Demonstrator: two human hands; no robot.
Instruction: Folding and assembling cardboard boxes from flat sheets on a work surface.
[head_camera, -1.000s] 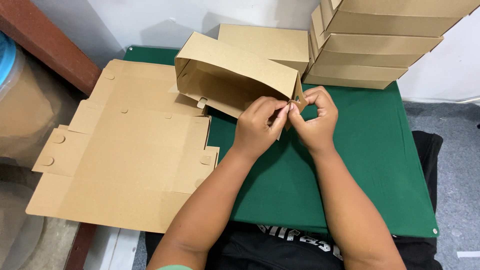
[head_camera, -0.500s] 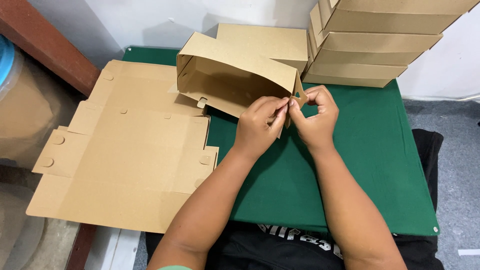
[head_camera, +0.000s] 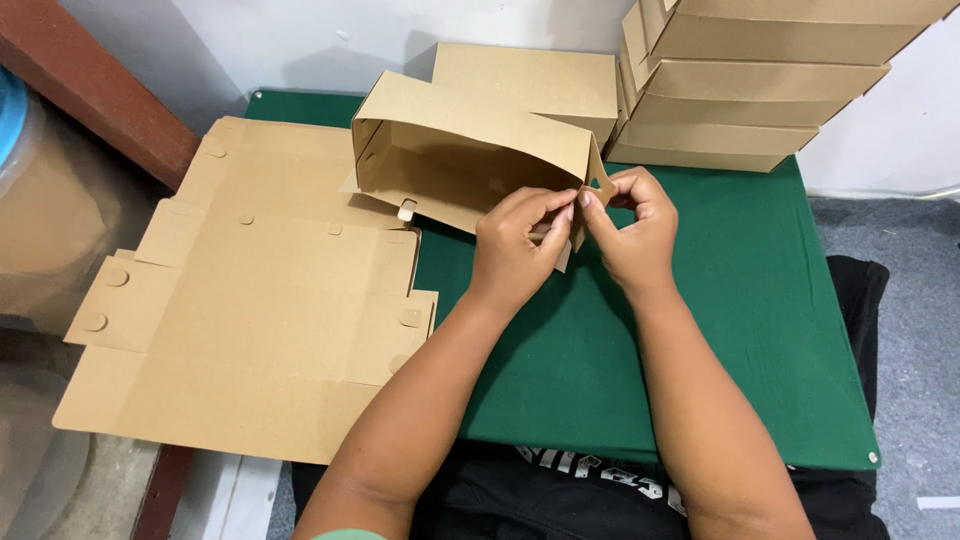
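A half-folded cardboard box (head_camera: 470, 150) lies on its side on the green table (head_camera: 760, 300), its open end just in front of both hands. The left hand (head_camera: 515, 250) and right hand (head_camera: 630, 225) meet at its near right corner, fingertips pinching a small flap (head_camera: 598, 185). The box's inside shows nothing. Flat cardboard sheets (head_camera: 260, 300) lie left; folded boxes (head_camera: 740, 90) are stacked behind.

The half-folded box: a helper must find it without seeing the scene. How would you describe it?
On the green table, look between the flat cardboard sheets at left and the stack of finished boxes at back right. The half-folded box lies there, open-sided, both hands pinching its corner.
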